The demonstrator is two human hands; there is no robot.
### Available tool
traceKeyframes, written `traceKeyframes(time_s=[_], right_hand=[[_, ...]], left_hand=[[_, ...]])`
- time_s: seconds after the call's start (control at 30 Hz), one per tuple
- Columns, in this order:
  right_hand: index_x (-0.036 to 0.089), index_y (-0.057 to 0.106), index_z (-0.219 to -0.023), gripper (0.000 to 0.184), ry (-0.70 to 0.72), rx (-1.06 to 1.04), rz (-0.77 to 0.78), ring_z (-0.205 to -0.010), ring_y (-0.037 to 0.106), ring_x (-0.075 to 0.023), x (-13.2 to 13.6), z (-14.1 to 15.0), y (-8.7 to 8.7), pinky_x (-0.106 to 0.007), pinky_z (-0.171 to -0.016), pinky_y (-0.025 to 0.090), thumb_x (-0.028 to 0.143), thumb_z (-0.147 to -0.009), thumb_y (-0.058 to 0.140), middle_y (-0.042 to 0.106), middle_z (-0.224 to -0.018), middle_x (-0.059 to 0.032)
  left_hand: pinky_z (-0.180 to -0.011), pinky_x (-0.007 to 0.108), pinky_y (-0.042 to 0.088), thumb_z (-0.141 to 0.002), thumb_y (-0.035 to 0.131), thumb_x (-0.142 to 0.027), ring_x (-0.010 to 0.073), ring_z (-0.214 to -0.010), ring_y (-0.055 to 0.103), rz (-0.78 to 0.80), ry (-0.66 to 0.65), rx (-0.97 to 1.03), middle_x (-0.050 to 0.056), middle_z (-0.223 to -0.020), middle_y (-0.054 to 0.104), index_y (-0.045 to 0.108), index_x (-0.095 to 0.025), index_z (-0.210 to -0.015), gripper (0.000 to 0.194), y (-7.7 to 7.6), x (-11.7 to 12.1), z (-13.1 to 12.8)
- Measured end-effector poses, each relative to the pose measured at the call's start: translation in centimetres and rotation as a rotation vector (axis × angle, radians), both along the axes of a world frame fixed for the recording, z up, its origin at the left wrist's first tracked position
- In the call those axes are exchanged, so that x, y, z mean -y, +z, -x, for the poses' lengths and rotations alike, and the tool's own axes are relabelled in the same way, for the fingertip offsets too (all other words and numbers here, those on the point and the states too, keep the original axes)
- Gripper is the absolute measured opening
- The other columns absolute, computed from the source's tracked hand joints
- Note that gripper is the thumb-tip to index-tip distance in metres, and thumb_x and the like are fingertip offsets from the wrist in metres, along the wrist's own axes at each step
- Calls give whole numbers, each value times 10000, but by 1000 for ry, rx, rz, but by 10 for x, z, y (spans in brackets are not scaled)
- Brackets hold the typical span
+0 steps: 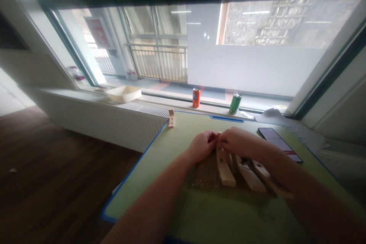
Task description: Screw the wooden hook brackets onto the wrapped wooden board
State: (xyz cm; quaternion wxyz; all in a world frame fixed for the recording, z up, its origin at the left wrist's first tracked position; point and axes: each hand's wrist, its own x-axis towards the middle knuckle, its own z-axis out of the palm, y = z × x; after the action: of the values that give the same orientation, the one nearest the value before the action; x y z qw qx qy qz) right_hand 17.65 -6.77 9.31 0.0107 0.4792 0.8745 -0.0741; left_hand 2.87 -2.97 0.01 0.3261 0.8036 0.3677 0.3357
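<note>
Both my hands meet over a green table (160,167) with their fingers closed together. My left hand (203,145) pinches at the far end of a pale, curved wooden piece with a dark hole (225,169). From the other side, my right hand (236,139) closes over that same end, its fingertips touching or nearly touching the left ones. Anything small between the fingertips is hidden. Two similar wooden pieces, a middle one (251,177) and a right one (268,181), lie alongside, partly under my right forearm. Beneath them is a brown, shiny flat sheet or board (204,173).
A phone (280,145) lies to the right. A small wooden piece with holes (171,119) sits at the far left corner. On the windowsill stand an orange can (196,98), a green can (235,103) and a cream tray (124,94). A radiator (114,122) runs below.
</note>
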Motion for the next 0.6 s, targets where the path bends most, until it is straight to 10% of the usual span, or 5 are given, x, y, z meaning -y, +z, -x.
traceKeyframes(time_s=[0.6], right_hand=[[188,702,-826,262,97,-197,116,-512,445,-88,2,-15,6,-225,-494,298,299,-802,466,614,-621,-5]], left_hand=[[-632,251,416,-804,428,-549,165,-715,580,-13,19,13,44,-821,654,592,-149,-921,448,-2,1,0]])
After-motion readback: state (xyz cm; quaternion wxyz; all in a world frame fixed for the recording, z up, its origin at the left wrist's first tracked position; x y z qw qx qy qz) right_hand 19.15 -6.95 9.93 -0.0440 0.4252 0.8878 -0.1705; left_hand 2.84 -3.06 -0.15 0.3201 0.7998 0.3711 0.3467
